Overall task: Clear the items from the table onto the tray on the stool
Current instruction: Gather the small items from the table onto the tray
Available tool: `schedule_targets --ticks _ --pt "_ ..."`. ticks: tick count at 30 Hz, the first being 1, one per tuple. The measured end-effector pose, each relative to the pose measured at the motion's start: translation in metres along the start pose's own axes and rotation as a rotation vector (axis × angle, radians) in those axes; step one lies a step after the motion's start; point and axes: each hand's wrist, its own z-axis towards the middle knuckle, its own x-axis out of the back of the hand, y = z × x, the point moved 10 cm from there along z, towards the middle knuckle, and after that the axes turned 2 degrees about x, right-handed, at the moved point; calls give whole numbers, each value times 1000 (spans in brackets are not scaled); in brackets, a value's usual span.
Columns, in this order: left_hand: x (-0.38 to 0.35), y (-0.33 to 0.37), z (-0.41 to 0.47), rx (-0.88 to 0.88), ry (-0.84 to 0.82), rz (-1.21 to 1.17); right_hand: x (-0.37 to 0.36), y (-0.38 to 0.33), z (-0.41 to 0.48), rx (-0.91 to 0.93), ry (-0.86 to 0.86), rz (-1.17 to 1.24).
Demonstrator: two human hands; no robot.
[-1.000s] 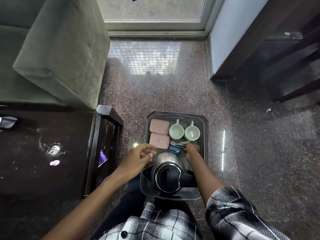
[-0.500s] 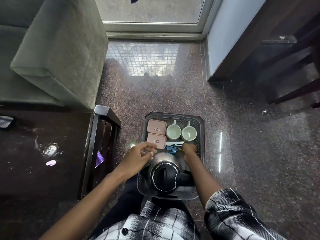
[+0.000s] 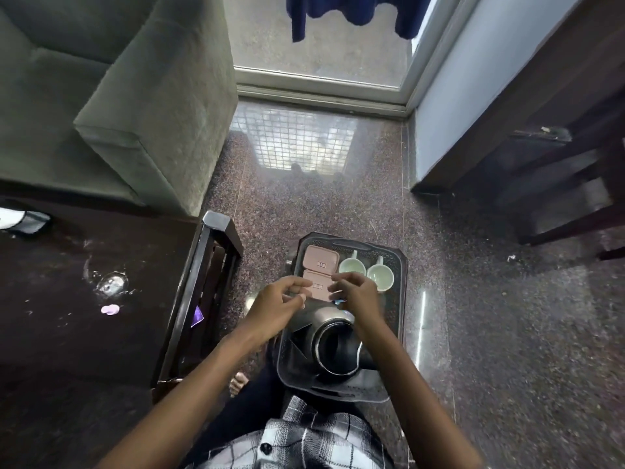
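Over the dark tray (image 3: 401,265), the left hand (image 3: 277,308) and right hand (image 3: 356,294) are hovering half-curled and empty, above 2 pink boxes (image 3: 320,262) and a kettle (image 3: 333,346).

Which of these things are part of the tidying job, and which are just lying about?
Part of the job:
tray
two pink boxes
two cups
kettle
table
left hand, right hand

Just lying about:
sofa
blue cloth hanging outside
small purple thing on the table
chair
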Motion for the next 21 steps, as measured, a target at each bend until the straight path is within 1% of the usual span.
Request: schedule_targets --ticks 4,8,11,15,19,21 --pt "41 -17 -23 -18 86 -91 -56 -15 -38 59 -102 -79" --pt "92 -55 -58 -18 171 -187 -125 -5 -74 80 -198 -166" --pt "135 -100 -94 -4 223 -249 -188 21 -102 63 -271 -240" --pt "200 -171 -151 32 268 -288 -277 71 -144 8 -350 -332" --pt "271 -228 -205 50 401 -344 -363 112 -183 -43 -448 -414" --pt "299 -248 -227 68 434 -358 -401 126 -199 -54 -516 -462"
